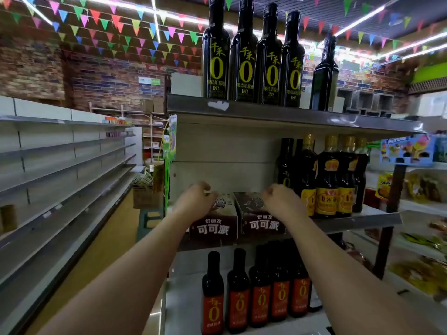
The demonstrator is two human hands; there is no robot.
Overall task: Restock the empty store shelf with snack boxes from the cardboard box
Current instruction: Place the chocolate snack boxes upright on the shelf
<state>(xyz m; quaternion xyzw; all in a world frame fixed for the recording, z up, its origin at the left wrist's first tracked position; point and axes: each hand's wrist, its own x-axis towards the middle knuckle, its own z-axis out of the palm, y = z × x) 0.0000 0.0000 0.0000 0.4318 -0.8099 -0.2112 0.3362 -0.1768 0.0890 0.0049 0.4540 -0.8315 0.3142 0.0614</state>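
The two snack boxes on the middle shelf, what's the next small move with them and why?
Probably push both boxes back. The left snack box juts past the middle shelf front edge, the right snack box less so, and bare shelf shows behind them. The left hand and right hand already rest on their tops; whether they grip is unclear.
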